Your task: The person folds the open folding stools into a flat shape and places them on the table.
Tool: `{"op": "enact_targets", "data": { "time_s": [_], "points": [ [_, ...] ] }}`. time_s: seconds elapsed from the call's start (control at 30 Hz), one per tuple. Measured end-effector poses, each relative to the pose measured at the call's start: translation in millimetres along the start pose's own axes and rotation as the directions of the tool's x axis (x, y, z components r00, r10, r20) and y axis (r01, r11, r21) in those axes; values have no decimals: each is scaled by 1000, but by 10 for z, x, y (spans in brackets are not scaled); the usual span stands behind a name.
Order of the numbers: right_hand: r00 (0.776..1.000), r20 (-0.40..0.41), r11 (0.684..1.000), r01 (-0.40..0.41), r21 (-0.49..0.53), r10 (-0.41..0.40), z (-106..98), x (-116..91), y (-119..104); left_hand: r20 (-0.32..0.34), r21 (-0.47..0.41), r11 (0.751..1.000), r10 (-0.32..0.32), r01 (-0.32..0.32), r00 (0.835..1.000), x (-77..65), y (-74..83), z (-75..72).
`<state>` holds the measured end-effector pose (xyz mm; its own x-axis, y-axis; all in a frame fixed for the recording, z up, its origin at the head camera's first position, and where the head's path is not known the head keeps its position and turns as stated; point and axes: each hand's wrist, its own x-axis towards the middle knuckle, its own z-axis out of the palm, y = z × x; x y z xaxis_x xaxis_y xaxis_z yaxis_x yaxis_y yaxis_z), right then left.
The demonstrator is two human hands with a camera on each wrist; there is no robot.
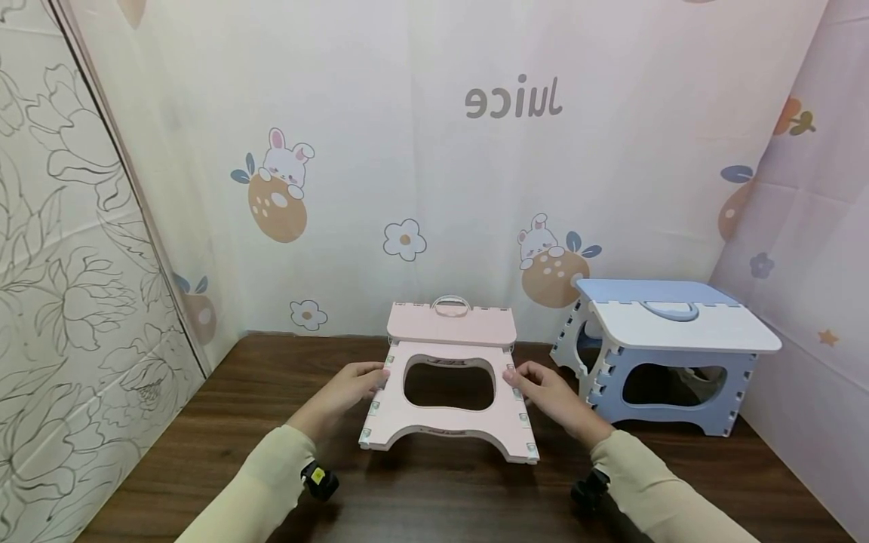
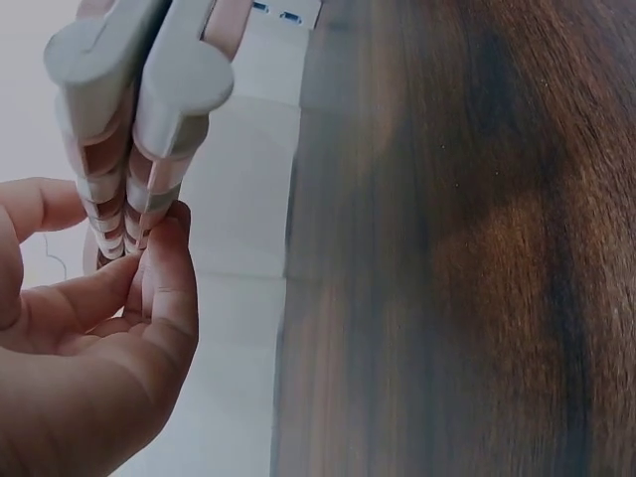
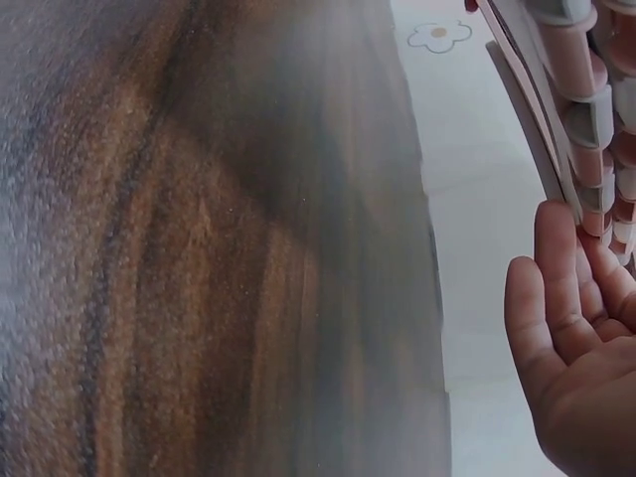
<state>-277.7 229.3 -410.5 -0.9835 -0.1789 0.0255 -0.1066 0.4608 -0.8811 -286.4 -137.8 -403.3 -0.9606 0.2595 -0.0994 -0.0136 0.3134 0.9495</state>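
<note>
A pink folding step stool [image 1: 449,422] is tilted in front of me, its legs folded close together. At its top end a panel with a small white loop handle [image 1: 451,305] angles back. My left hand [image 1: 348,390] grips the left side edge, thumb on the front face. In the left wrist view its fingers pinch the hinged edges [image 2: 159,139], two layers lying side by side. My right hand [image 1: 548,391] holds the opposite edge, thumb in front. Fingers of this hand [image 3: 586,328] lie behind the hinge knuckles [image 3: 588,124] in the right wrist view.
An unfolded blue and white folding stool [image 1: 686,362] stands at the right on the dark wooden table [image 1: 285,400]. A printed curtain [image 1: 353,166] hangs along the table's back edge, with further curtains at both sides.
</note>
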Motion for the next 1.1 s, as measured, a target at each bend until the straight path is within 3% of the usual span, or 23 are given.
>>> {"op": "enact_targets", "data": {
  "time_s": [0.23, 0.5, 0.77, 1.1],
  "points": [
    [1000, 29, 1000, -1, 22, 1, 1, -23, 9, 32, -21, 999, 38, -37, 999, -19, -4, -24],
    [999, 48, 1000, -18, -1, 18, -13, -14, 14, 37, -16, 1000, 25, -24, 999, -32, -4, -35],
    [994, 109, 1000, 5, 16, -7, -14, -23, 22, -11, 18, 1000, -8, 8, 1000, -57, -22, -56],
    [989, 142, 999, 33, -16, -31, 44, -18, 7, 13, 38, 999, -23, 22, 1000, -110, -34, -130]
  ]
}}
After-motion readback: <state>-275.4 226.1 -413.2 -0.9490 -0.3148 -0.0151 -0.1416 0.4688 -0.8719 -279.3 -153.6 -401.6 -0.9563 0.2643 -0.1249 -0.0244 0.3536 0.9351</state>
